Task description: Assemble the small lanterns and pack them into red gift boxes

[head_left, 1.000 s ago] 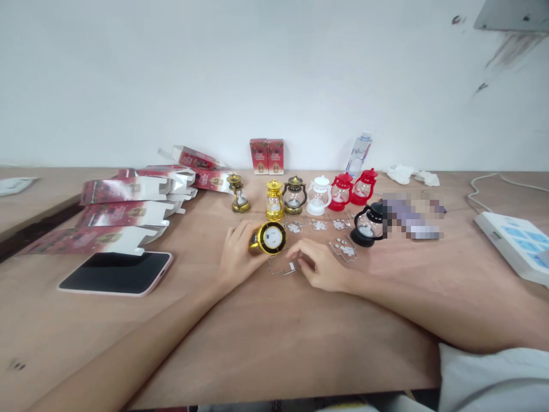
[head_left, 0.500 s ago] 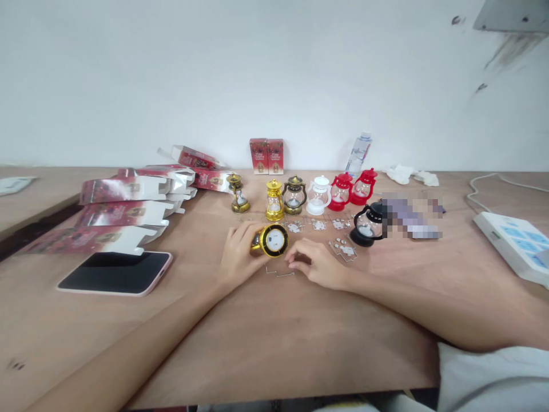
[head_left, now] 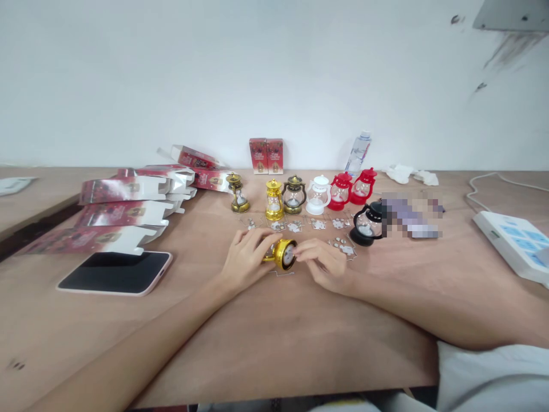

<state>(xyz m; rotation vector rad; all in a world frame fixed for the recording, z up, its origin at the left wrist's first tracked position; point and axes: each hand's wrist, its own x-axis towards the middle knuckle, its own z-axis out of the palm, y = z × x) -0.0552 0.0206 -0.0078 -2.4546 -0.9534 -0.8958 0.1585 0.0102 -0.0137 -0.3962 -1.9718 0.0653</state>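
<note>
A small gold lantern (head_left: 282, 254) lies tipped on its side in my left hand (head_left: 245, 255), whose fingers wrap around its body. Its round base, with a white disc in the middle, faces right. The fingertips of my right hand (head_left: 329, 266) are pinched together at that base; whatever is between them is too small to make out. Thin wire pieces (head_left: 283, 273) lie on the table just below the lantern. Behind my hands, several sets of small white parts and wire (head_left: 317, 225) are laid out in front of a row of lanterns.
Standing lanterns include gold (head_left: 274, 200), white (head_left: 318, 195), red (head_left: 340, 192) and black (head_left: 369, 224) ones. Red cartons (head_left: 124, 213) are piled at left, above a phone (head_left: 115, 273). Two boxes (head_left: 266, 156) and a water bottle (head_left: 358, 153) stand by the wall. A white device (head_left: 514, 246) sits right.
My left hand has turned the lantern so its base faces right and lowered it slightly. My right hand has come up against the base with its fingertips.
</note>
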